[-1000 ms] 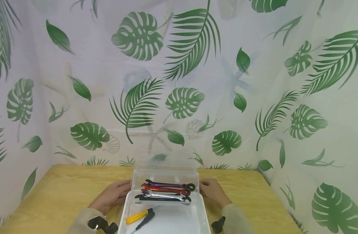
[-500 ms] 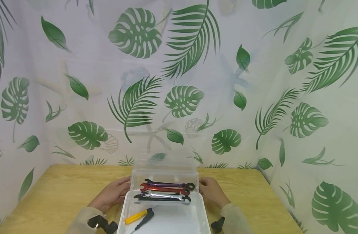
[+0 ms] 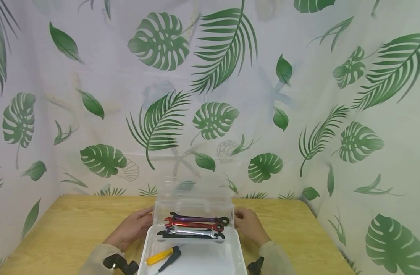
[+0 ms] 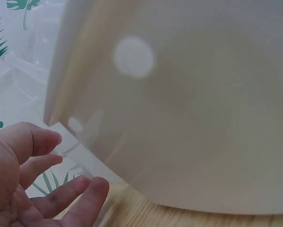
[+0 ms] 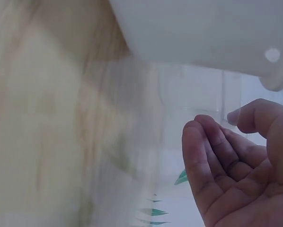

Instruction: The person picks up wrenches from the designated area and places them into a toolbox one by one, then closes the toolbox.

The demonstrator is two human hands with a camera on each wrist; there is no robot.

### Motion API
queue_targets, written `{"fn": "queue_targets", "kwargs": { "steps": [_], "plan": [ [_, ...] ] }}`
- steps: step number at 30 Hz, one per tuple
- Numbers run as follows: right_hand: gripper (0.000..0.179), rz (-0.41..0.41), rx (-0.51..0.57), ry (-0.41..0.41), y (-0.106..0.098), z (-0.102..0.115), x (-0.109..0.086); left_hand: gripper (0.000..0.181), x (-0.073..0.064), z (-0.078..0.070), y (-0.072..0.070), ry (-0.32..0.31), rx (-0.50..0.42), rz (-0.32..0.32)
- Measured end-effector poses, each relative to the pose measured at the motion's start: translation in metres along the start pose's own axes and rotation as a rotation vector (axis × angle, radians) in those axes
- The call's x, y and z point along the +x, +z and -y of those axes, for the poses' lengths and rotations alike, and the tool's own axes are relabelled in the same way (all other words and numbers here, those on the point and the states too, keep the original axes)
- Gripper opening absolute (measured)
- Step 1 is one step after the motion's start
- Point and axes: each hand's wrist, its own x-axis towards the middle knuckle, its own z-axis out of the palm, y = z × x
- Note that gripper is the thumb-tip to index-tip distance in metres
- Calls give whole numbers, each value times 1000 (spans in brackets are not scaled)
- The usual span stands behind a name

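A white plastic box [image 3: 145, 244] stands open at the table's front, its clear lid [image 3: 193, 191] raised at the back. Purple-and-black, red [image 3: 193, 224], silver [image 3: 196, 230] and black wrenches lie in a clear tray at the box's rear. On the box floor are a yellow-handled screwdriver [image 3: 159, 257] and a black-handled one [image 3: 170, 261]. My left hand [image 3: 132, 228] is at the left rear side, fingers loosely bent and spread close to the clear plastic. My right hand [image 3: 249, 225] mirrors it on the right, thumb at the clear plastic, fingers lightly bent.
The wooden table [image 3: 83, 225] extends to both sides of the box. A white leaf-print sheet [image 3: 210, 84] hangs behind the table and along its sides. Each wrist bears a black camera mount.
The head view shifts only slightly. Both hands, the box and the tools keep their places.
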Motion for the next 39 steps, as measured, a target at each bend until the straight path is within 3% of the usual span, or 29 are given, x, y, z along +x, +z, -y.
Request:
{"fn": "queue_targets", "kwargs": {
  "steps": [8, 16, 23, 27, 31, 34, 39],
  "plan": [
    [13, -92, -63, -67, -4, 2, 1, 54, -3, -12, 2, 5, 53, -58],
    [17, -130, -49, -90, -13, 9, -1, 54, -11, -25, -6, 104, 13, 2],
    [26, -79, 142, -71, -26, 24, -11, 67, -23, -43, -9, 106, 63, 15],
    [34, 6, 231, -86, -35, 31, -23, 74, -36, -54, -10, 128, 93, 53],
    [42, 159, 295, -147, -45, 34, -34, 71, -49, -60, -11, 140, 104, 94],
    [49, 250, 318, -183, -52, 35, -44, 70, -58, -61, -12, 140, 111, 89],
    [61, 321, 320, -198, -60, 40, -60, 67, -76, -63, -13, 176, 194, 76]
  ]
}}
